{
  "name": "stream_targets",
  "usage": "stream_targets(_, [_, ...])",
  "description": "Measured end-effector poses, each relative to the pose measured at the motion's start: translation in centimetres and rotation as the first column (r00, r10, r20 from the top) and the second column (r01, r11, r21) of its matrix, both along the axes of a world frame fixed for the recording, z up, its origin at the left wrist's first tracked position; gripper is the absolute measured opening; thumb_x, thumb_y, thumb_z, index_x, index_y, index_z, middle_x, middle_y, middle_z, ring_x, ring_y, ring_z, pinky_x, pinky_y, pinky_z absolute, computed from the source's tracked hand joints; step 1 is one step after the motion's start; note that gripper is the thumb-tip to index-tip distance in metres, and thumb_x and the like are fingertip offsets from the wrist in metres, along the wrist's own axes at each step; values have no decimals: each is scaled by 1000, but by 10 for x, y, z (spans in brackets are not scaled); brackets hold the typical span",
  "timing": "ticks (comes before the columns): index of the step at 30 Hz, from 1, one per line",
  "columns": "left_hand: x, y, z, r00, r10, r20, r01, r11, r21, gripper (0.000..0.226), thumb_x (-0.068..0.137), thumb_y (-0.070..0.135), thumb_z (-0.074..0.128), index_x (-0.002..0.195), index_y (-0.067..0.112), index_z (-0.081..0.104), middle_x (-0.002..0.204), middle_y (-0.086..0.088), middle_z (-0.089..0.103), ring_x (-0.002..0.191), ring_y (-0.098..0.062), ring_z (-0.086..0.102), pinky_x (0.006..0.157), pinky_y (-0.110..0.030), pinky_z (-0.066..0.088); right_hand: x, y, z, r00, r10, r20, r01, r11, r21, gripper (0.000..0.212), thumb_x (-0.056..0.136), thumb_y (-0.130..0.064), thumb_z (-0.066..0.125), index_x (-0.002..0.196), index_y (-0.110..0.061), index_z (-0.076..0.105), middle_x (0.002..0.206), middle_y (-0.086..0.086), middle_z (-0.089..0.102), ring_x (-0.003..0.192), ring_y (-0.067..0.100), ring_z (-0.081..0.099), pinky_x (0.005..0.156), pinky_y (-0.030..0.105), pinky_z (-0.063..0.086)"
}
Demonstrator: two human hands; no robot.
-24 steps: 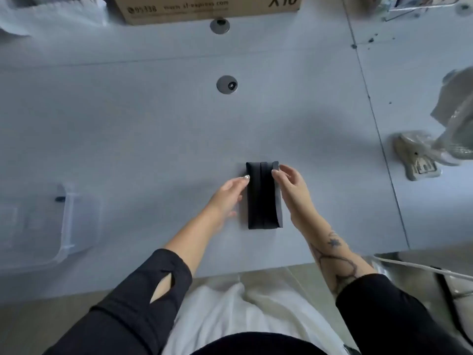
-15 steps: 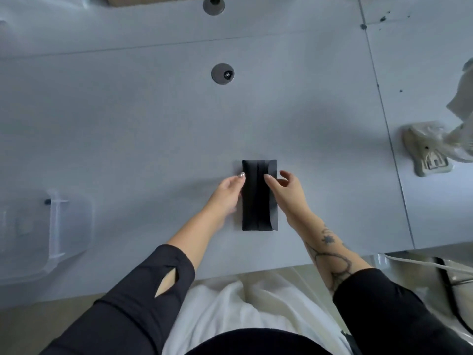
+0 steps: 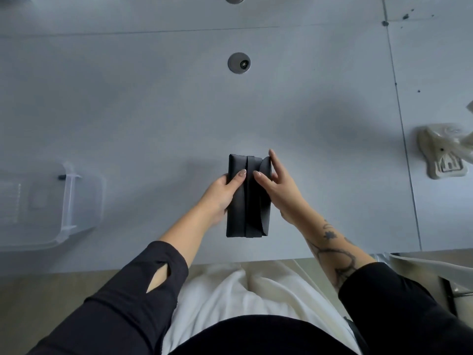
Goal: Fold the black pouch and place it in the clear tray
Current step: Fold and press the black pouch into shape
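While both hands grip it, left hand (image 3: pixel 220 194) wrapping one edge and right hand (image 3: pixel 277 185) pinching the other, the folded black pouch (image 3: pixel 247 201) sits above the table (image 3: pixel 153 111). Clear tray (image 3: pixel 76 206) lies far left, nothing between; a cream fixture (image 3: pixel 440 152) sits right.

The black pouch (image 3: pixel 247 197), folded into a narrow upright rectangle with overlapping flaps, sits between the fingers (image 3: pixel 236 178) of both hands. The clear tray (image 3: pixel 69 203) lies well apart leftward.

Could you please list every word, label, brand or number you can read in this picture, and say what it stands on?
None: no readable text shows in the head view.
The black pouch held in the left hand and right hand is plain.
The clear tray shows no label.
The table carries only specks.
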State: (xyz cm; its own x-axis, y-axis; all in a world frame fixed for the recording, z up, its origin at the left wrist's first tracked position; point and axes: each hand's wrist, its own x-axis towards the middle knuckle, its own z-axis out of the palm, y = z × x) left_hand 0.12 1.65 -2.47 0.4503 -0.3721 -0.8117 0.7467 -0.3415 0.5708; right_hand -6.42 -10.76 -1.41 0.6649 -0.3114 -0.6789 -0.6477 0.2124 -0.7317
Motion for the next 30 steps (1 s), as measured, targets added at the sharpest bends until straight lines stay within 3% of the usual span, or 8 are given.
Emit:
stream_targets(4, [-11, 9, 3, 990, 68, -123, -81, 991, -106, 37, 91, 38, 51, 119, 15, 59, 117, -6, 68, 113, -22, 62, 103, -37, 45, -5, 4, 3, 998, 42, 44, -37, 995, -98, 68, 92, -20, 54, 150, -30, 19, 144, -6, 46, 128, 7, 46, 110, 24, 35])
stream_targets(9, [-14, 19, 5, 979, 71, -192, -104, 980, -170, 41, 92, 39, 49, 125, 14, 57, 117, -5, 68, 111, -21, 63, 101, -36, 46, -9, 15, 8, 988, 142, 54, -128, 969, -210, 61, 97, -18, 44, 151, -23, 16, 128, -20, 38, 119, -5, 35, 76, -14, 26])
stream_targets(13, [-12, 25, 6, 978, 37, -203, -76, 979, -187, 35, 92, 41, 48, 115, 18, 62, 110, -2, 70, 104, -18, 65, 96, -33, 49, -9, 20, 8, 989, 122, 82, -103, 972, -211, 53, 100, -18, 36, 150, -19, 20, 136, -15, 39, 121, -6, 29, 83, -11, 24])
stream_targets(17, [-13, 28, 6, 974, 51, -222, -100, 972, -212, 32, 92, 39, 49, 111, 17, 62, 112, -4, 69, 105, -18, 65, 98, -33, 47, -10, 24, 3, 996, 50, 76, -32, 976, -216, 51, 98, -11, 39, 147, -21, 29, 120, -9, 51, 112, 3, 46, 71, -12, 31])
stream_targets(20, [-15, 30, 5, 974, 49, -223, -99, 971, -216, 34, 92, 39, 49, 115, 16, 61, 115, -5, 69, 109, -19, 64, 99, -33, 47, -13, 27, -1, 996, 44, 73, -22, 959, -283, 52, 97, -9, 40, 146, -23, 33, 113, -7, 55, 97, 5, 49, 69, -6, 36])
stream_targets(25, [-20, 29, 6, 978, 68, -199, -105, 978, -180, 39, 92, 39, 49, 121, 14, 58, 118, -7, 67, 111, -23, 63, 100, -36, 46, -18, 30, -5, 992, 120, 46, -94, 919, -382, 53, 97, -12, 38, 147, -27, 29, 124, 11, 60, 109, 18, 55, 81, 14, 35])
stream_targets(28, [-25, 18, 8, 989, 75, -126, -91, 988, -125, 42, 91, 41, 51, 124, 15, 56, 119, -8, 66, 113, -24, 62, 101, -37, 46, -21, 37, -3, 981, 192, 36, -161, 896, -414, 51, 98, -16, 35, 148, -27, 28, 123, 2, 51, 113, 11, 48, 78, 2, 30])
stream_targets(30, [-28, 11, 10, 994, 72, -77, -80, 992, -98, 40, 90, 43, 53, 120, 17, 58, 117, -6, 67, 111, -22, 63, 100, -35, 47, -20, 42, 2, 981, 157, 110, -115, 941, -317, 51, 99, -13, 33, 148, -25, 27, 141, -3, 41, 129, 2, 36, 94, -7, 23])
